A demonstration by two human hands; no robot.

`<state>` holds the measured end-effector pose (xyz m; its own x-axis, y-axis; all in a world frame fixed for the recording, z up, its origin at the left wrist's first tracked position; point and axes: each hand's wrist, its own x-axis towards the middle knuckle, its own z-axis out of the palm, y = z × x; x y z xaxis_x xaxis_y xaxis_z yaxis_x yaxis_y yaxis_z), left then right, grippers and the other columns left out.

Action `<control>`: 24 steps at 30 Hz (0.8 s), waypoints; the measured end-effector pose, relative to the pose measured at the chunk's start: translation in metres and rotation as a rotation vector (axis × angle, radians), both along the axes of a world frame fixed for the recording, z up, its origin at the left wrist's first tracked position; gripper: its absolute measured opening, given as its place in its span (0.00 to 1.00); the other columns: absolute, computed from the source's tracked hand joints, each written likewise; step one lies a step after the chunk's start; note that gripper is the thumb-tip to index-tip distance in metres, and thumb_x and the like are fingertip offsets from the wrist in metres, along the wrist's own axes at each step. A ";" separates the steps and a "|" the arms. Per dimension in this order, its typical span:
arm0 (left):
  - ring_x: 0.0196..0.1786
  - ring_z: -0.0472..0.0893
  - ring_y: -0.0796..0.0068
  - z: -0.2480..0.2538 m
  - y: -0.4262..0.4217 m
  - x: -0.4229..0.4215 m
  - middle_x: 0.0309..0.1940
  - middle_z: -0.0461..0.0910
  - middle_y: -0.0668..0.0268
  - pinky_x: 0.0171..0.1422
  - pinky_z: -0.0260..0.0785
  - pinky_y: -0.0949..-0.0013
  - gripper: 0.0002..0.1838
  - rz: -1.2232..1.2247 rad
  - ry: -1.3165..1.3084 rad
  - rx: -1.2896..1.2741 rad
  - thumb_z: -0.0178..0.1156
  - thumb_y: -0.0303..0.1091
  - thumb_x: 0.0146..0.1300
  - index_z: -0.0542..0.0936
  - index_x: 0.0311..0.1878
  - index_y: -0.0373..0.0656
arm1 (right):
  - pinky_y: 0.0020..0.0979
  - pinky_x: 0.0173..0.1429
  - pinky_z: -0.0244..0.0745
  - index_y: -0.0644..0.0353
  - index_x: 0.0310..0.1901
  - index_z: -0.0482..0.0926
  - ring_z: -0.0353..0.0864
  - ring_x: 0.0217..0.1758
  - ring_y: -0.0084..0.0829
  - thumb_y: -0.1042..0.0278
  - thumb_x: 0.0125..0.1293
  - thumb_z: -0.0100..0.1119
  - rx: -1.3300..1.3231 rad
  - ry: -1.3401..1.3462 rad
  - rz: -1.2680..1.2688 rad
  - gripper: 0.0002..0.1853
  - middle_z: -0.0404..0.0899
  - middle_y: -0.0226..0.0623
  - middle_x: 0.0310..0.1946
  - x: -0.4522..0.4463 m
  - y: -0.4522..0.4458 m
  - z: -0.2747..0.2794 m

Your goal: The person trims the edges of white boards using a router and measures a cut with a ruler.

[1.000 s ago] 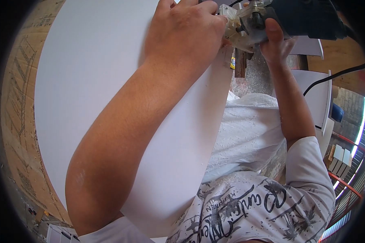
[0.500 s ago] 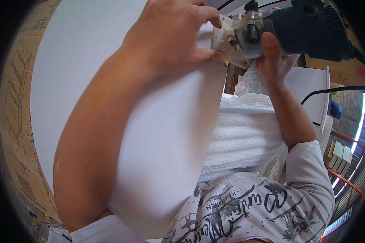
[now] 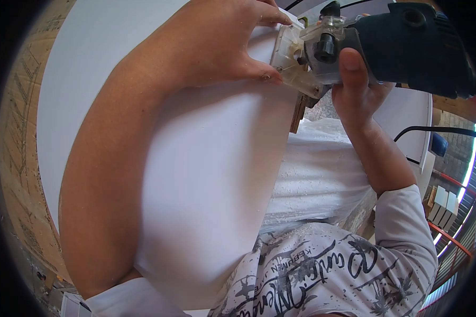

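A dark blue trim router [image 3: 407, 45] with a clear plastic base lies sideways at the top right, its base against the edge of a white panel [image 3: 206, 174]. My right hand [image 3: 357, 90] is wrapped round the router's lower housing, thumb up along the near side. My left hand [image 3: 230, 42] reaches over the panel. Its thumb and forefinger span the router's clear base, their tips touching it. The bit and the far fingers of my right hand are hidden.
Dusty white plastic wrapping [image 3: 317, 174] hangs beside the panel, near my body. A black cord [image 3: 433, 128] curves at the right, in front of another white panel [image 3: 407, 119]. Brown cardboard [image 3: 18, 137] lies along the left. Stacked boxes [image 3: 443, 207] stand at the far right.
The router has shifted slightly, its motor end coming lower and looking larger. My left forearm has moved a little left, with both hands still at the router.
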<state>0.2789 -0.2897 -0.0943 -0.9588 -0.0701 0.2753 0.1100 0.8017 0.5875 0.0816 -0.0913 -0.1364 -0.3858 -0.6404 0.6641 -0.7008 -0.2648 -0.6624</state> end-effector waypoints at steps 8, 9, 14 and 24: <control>0.60 0.76 0.52 -0.009 -0.002 0.001 0.57 0.82 0.53 0.69 0.69 0.56 0.34 -0.008 0.030 -0.027 0.79 0.46 0.54 0.84 0.60 0.35 | 0.32 0.64 0.80 0.62 0.63 0.75 0.85 0.55 0.27 0.53 0.66 0.76 -0.054 0.077 0.003 0.31 0.83 0.35 0.53 0.004 -0.003 -0.001; 0.60 0.76 0.52 -0.006 -0.001 0.003 0.57 0.82 0.53 0.69 0.69 0.56 0.34 -0.012 0.024 -0.022 0.79 0.46 0.54 0.84 0.60 0.35 | 0.32 0.64 0.80 0.62 0.62 0.76 0.86 0.55 0.27 0.53 0.66 0.76 -0.053 0.077 0.010 0.30 0.83 0.35 0.53 0.004 -0.004 -0.001; 0.60 0.76 0.51 -0.005 -0.003 0.005 0.56 0.82 0.52 0.69 0.70 0.56 0.33 -0.033 0.018 -0.019 0.78 0.46 0.55 0.84 0.59 0.34 | 0.33 0.62 0.82 0.61 0.58 0.78 0.87 0.53 0.28 0.53 0.65 0.75 -0.041 0.147 -0.054 0.27 0.85 0.33 0.50 0.002 -0.004 0.001; 0.61 0.76 0.51 -0.013 -0.002 0.002 0.57 0.81 0.52 0.70 0.69 0.56 0.33 -0.014 0.062 -0.039 0.78 0.45 0.57 0.83 0.61 0.34 | 0.32 0.61 0.83 0.62 0.55 0.80 0.87 0.51 0.28 0.53 0.65 0.75 -0.077 0.099 -0.018 0.25 0.85 0.33 0.48 0.001 -0.010 0.001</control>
